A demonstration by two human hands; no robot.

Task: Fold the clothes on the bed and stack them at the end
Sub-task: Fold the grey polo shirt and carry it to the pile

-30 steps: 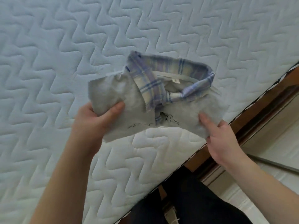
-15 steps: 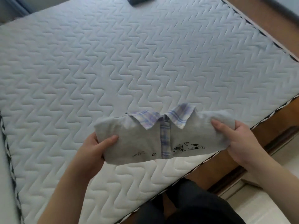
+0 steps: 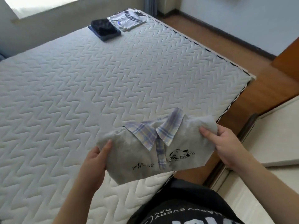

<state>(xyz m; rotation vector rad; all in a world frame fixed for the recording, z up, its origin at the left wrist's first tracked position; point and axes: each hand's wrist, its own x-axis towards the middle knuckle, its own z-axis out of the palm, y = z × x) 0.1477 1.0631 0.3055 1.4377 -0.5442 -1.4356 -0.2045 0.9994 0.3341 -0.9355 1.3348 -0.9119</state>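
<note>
**Folded grey shirt held above the bed's near edge**

A person standing at the side of a bed (image 3: 113,81) holds a folded grey shirt (image 3: 145,152) in both hands, just above the mattress's near edge. The left hand (image 3: 95,160) grips the shirt's left side, thumb laid across the top of the cloth and the fingers tucked beneath it. The right hand (image 3: 226,146) grips the right side in the same way, thumb on top, the other fingers curled behind the fabric. The shirt faces up, with a blue-and-cream plaid collar (image 3: 155,128) spread flat, a plaid strip running down the front, and a small black cartoon drawing beside it (some scribbled black marks sit on the other side). At the far end of the bed lie two piles of folded clothes, close side by side: a dark blue pile (image 3: 104,29) and, to its right, a white top with dark lettering (image 3: 127,20). Beyond the mattress's right edge runs a wooden floor (image 3: 226,46).
</note>
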